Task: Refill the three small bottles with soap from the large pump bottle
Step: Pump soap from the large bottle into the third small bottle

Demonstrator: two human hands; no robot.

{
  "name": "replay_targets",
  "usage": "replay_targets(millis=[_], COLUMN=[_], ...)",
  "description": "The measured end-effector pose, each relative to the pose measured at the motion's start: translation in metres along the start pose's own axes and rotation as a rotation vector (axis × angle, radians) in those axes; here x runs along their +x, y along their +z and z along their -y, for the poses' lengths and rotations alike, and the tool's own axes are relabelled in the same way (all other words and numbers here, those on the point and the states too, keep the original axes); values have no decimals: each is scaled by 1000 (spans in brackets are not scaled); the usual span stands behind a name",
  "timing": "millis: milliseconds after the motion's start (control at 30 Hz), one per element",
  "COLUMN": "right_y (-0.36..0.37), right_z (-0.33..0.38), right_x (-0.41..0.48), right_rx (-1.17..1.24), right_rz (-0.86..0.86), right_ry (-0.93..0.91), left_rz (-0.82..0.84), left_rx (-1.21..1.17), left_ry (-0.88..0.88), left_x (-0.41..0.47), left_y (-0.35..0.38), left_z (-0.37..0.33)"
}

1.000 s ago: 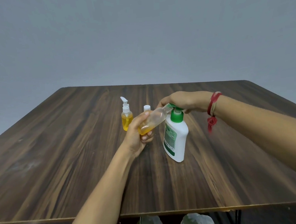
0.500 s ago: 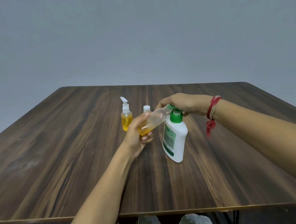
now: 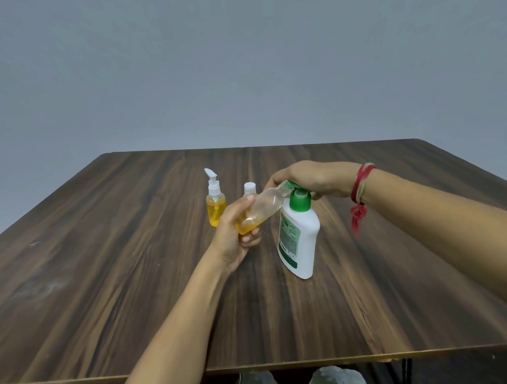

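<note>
Gripping a tilted small bottle (image 3: 262, 209) in the left hand (image 3: 234, 232), centre frame, with a bit of yellow soap at its low end and the neck right up at the green spout of the large pump bottle (image 3: 300, 236). Got the right hand (image 3: 308, 177) curled over that pump head. Just left on the desk (image 3: 102, 277): a full small pump bottle (image 3: 215, 206) and a white-capped bottle (image 3: 249, 187), mostly hidden.

I see a dark wood-grain desk (image 3: 133, 290). On it stand a small yellow pump bottle (image 3: 216, 209), a white-capped bottle (image 3: 249, 188) just beside it, and a large white pump bottle (image 3: 300, 242).
</note>
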State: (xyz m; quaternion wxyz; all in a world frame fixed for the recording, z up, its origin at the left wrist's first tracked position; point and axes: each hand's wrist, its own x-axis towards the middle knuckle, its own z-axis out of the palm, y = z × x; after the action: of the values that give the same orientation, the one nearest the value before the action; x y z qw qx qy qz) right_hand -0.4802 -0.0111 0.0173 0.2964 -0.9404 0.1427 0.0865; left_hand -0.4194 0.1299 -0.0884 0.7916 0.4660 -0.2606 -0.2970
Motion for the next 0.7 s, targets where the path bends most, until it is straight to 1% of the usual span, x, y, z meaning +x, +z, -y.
replay_targets(millis=[133,300,433,567,700], right_y=[1,-2,4,-3,2], right_z=[-1,0,-3,3,0], right_x=[1,1,2,-2,-1], right_rx=[21,-6,37,-43,-5], right_rz=[-29,-19,-23,8,-2], right_ry=[2,4,17,13,24], left_rz=[5,7,-6,5,11], left_rx=[4,-5,10,-8,21], left_ry=[7,15,20,22,22], left_x=[0,0,-1,0,0], left_y=[0,2,1,2,0], left_z=[0,0,-1,-1,-2])
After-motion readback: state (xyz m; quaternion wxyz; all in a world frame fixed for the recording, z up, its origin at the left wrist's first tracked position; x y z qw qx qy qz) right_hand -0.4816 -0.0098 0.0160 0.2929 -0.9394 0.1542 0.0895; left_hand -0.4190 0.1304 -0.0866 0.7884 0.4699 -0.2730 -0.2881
